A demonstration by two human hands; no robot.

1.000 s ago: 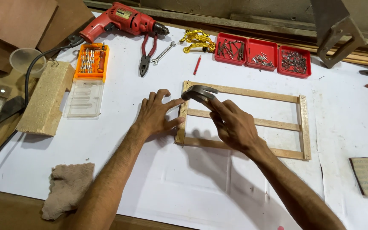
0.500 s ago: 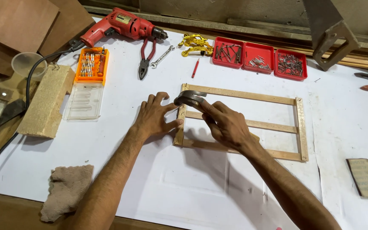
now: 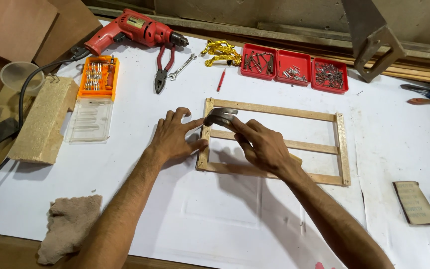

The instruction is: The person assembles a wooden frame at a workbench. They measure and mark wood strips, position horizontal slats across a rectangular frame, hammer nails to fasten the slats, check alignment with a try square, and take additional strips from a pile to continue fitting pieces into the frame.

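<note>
On white table (image 3: 140, 164), one wooden frame (image 3: 274, 110), left hand (image 3: 172, 137) flat, right hand (image 3: 262, 144) grip holding one hammer (image 3: 220, 117)

Woodworking workshop: red power drill (image 3: 135, 31), pliers (image 3: 162, 67), trays of nails (image 3: 294, 67), offcut wood block (image 3: 43, 119).

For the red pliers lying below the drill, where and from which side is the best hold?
Probably the red handles, from above. The pliers lie flat on the white sheet, dark jaws toward the person, handles running up to the drill. The two handles lie close together, so one hand could close round both; the spanner on their right leaves the left side freer.
</note>
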